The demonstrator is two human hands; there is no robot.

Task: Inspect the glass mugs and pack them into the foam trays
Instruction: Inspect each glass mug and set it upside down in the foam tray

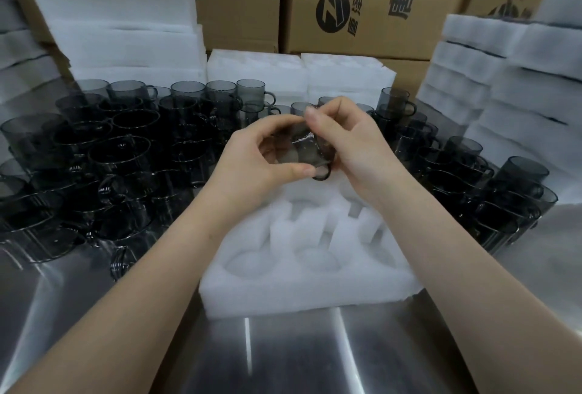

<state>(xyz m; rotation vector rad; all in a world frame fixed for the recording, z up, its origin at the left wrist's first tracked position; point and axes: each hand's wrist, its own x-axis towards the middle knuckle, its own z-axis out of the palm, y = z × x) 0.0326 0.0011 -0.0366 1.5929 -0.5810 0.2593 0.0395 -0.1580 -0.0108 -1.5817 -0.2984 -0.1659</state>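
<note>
- tray (302,294) on worktop (283,359), near pockets look empty.
- mug (302,148) tilted above tray; left hand (252,157) and right hand (356,148) hold it, fingers (315,118) curled round its body, handle (322,174) low.
- likely light, stiff, slick, fragile: grip the body, not the handle.
- loose mugs (119,148) behind.

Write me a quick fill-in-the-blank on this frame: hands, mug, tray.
The left hand and right hand hold a mug of smoky ____.
The visible cavities of the foam tray are all ____.
The bigger crowd of unpacked mugs stands on the person's ____ side.
Missing: glass; empty; left.
</note>
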